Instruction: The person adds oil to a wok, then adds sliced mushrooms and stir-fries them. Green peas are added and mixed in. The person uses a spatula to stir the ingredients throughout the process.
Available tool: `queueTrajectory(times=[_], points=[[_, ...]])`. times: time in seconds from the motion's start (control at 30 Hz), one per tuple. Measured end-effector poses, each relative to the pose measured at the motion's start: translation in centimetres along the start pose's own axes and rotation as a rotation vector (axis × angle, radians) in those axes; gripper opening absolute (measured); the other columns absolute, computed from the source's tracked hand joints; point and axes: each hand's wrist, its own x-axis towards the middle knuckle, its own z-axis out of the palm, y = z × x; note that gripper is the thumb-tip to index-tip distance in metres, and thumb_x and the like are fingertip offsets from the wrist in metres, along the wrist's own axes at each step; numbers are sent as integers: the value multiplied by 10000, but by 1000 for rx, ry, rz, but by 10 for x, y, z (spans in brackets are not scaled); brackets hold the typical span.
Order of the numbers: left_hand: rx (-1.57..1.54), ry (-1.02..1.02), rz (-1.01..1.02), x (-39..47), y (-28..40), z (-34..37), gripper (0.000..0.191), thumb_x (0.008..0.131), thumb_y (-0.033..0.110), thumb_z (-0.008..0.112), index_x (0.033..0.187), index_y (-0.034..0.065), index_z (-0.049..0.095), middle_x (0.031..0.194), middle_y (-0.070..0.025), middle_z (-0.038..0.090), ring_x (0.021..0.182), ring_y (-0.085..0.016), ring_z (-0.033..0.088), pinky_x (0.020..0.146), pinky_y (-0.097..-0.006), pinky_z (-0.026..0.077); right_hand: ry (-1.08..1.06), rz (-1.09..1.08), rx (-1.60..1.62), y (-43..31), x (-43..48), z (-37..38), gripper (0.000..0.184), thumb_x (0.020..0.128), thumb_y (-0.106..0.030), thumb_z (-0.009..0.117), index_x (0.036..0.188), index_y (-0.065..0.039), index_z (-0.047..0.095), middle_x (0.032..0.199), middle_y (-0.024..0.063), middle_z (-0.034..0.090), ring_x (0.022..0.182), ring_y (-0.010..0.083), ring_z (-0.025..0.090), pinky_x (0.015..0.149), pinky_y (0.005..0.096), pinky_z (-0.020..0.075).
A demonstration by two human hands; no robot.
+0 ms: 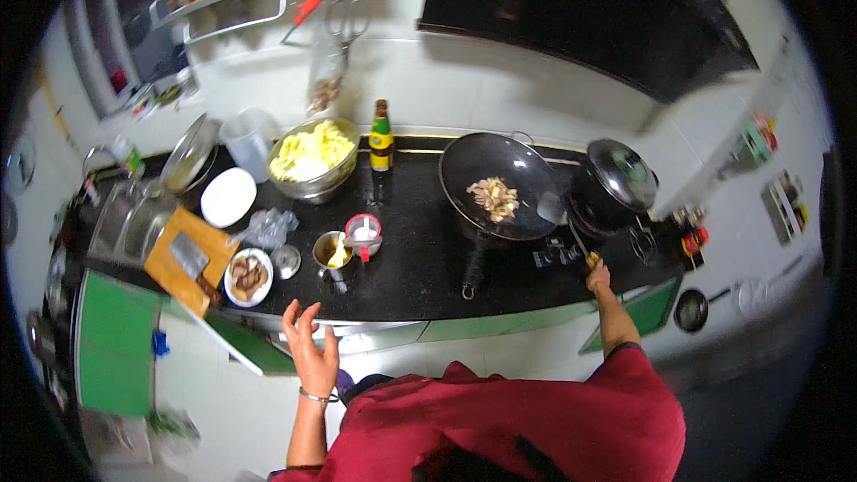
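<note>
My right hand [598, 276] grips the handle of a metal wok spatula [553, 209], whose blade rests inside the right side of a dark wok [462, 159]. Sliced pale-brown food [494, 199], perhaps meat, lies in a heap at the wok's bottom. My left hand [310, 341], with a bangle at the wrist, hovers empty before the counter's front edge, fingers apart. Nearest to it are a white bowl of brown food pieces [248, 277] and a small metal pot [329, 253] with yellowish contents and a white spoon [340, 251]. Beside that pot stands a red-rimmed jar [363, 229] of white contents.
A cleaver [189, 254] lies on a wooden cutting board [164, 241] beside the sink [127, 221]. A metal bowl of chopped cabbage [313, 154] and a bottle [381, 137] stand behind. Right of the wok is a lidded black pot [612, 181]. Cabinet doors [248, 341] stand ajar below.
</note>
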Motion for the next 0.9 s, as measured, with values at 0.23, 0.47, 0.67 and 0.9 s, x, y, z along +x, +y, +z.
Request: queueTrajectory(times=[0.23,0.47,0.67,0.9], points=[[182,165,-121,-51,13,-19,429,741,-61,564,1146,73,519,1272,-170,364,1136,-294,438,794,-299,481,-53,-59,66,11,44,31,392,807,-249,586,1146,-121,436,1089,172,526,981,350,542,839,452,437],[87,188,-150,-42,9,-10,420,750,-42,571,1150,74,518,1291,-188,340,1159,-327,422,808,-337,475,311,-273,74,-20,-73,-42,345,875,-336,529,1102,-89,448,831,170,593,768,369,586,646,471,460],[-29,75,-98,-9,-2,1,414,752,-36,573,1147,77,522,1286,-177,343,1157,-316,427,798,-327,478,-457,-182,635,-88,-101,-179,352,743,22,563,993,-69,332,596,76,497,397,151,443,338,306,335],[-156,1,-37,29,-19,-4,398,768,-31,564,1155,50,512,1294,-185,329,1162,-316,421,796,-322,493,-696,-245,592,-220,-116,-253,98,782,-53,510,839,19,545,678,122,569,473,187,547,395,316,465]])
